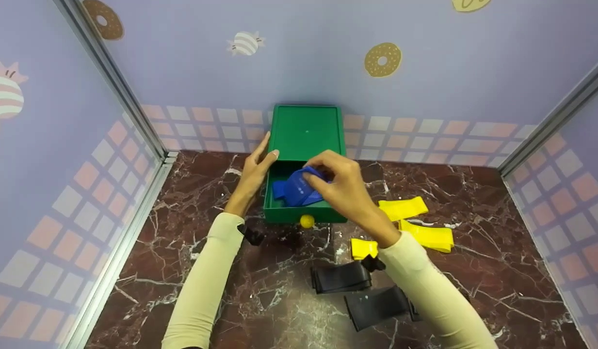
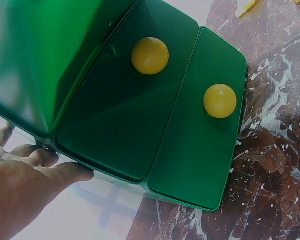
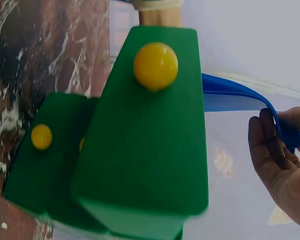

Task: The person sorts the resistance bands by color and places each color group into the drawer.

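A green drawer unit [image 1: 306, 133] stands against the back wall, its top drawer [image 1: 284, 214] pulled out. Inside that drawer lies blue band material. My right hand [image 1: 345, 182] pinches a blue flat band [image 1: 299, 188] between thumb and fingers, over the drawer. In the right wrist view the blue band [image 3: 235, 95] rises over the drawer's edge to the fingertips of the right hand [image 3: 285, 172]. My left hand [image 1: 255, 169] rests against the unit's left side, fingers extended; the left wrist view shows the left hand [image 2: 27, 182] touching that side.
Several yellow bands [image 1: 403, 208] lie on the dark marbled surface [image 1: 260, 291] right of the unit. Black folded bands [image 1: 342, 277] are nearer, partly behind the right forearm. Two lower drawers show yellow knobs [image 2: 220, 101]. Patterned walls [image 1: 308, 58] enclose the back and sides.
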Action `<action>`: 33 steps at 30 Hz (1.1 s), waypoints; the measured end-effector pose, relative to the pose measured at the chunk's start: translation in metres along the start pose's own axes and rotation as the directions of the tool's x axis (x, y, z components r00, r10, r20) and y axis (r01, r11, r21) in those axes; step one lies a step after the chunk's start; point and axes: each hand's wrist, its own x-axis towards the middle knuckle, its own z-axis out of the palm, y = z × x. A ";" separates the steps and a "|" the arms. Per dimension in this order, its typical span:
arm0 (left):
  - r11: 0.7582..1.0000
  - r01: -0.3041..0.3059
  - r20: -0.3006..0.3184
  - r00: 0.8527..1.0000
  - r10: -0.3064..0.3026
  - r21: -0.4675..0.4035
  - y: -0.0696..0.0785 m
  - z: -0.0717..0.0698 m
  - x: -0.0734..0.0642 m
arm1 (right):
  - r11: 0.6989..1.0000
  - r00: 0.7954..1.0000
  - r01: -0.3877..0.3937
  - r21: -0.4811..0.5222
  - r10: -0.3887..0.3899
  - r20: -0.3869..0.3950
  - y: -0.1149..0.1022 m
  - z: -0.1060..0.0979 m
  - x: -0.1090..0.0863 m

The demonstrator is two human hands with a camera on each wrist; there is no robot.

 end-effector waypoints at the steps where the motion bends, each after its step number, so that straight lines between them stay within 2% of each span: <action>1: 1.000 0.002 0.001 1.000 -0.002 0.002 -0.001 0.000 0.000 | 1.000 1.000 0.005 0.002 -0.005 0.006 -0.001 0.003 0.000; 8: 1.000 0.007 -0.012 1.000 -0.007 -0.003 0.000 0.000 -0.001 | 1.000 1.000 0.001 0.028 -0.002 0.026 -0.001 0.025 -0.002; 14: 1.000 0.005 -0.002 1.000 -0.005 -0.016 -0.002 0.000 0.000 | 0.999 0.998 -0.045 -0.014 0.046 0.046 0.009 0.033 -0.011; 19: 1.000 0.008 -0.009 1.000 -0.008 0.005 -0.001 0.000 -0.001 | 0.994 0.993 -0.109 -0.028 0.110 0.047 0.017 0.030 -0.020; 25: 1.000 -0.018 -0.010 1.000 0.018 0.011 -0.001 0.001 0.000 | 0.983 0.984 -0.170 -0.067 0.173 0.050 0.024 0.021 -0.026; 33: 0.999 -0.031 -0.003 1.000 0.031 0.006 -0.002 0.000 0.000 | 0.974 0.979 -0.166 -0.151 0.182 0.093 0.027 0.009 -0.031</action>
